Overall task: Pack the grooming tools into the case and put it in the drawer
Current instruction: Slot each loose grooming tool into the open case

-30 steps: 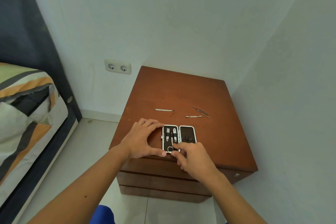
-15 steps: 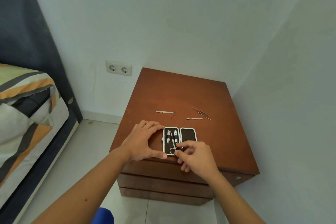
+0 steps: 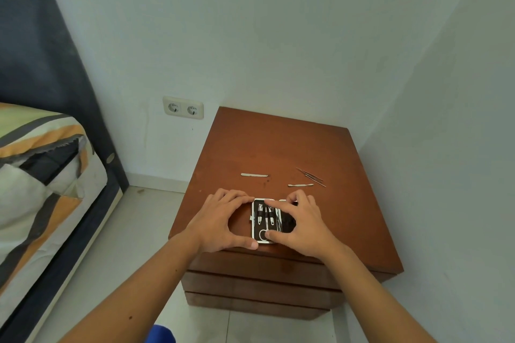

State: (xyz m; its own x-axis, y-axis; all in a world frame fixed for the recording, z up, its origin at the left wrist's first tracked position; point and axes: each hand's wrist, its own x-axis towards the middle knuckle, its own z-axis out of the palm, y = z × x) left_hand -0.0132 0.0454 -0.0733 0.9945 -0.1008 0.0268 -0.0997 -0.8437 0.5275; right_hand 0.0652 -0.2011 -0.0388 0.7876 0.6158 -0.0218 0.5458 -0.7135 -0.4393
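I see the open case (image 3: 264, 221) between both hands: left hand (image 3: 220, 221) brackets its left edge, right hand (image 3: 303, 227) grips across it.

An open grooming case (image 3: 264, 221) lies near the front edge of a brown wooden nightstand (image 3: 278, 147). The left hand (image 3: 220, 220) brackets its left side, thumb and fingers touching the rim; the right hand (image 3: 303, 225) covers its right half. Further back lie a nail file (image 3: 254, 175), a cuticle pusher (image 3: 300, 184) and thin tweezers (image 3: 310, 175)
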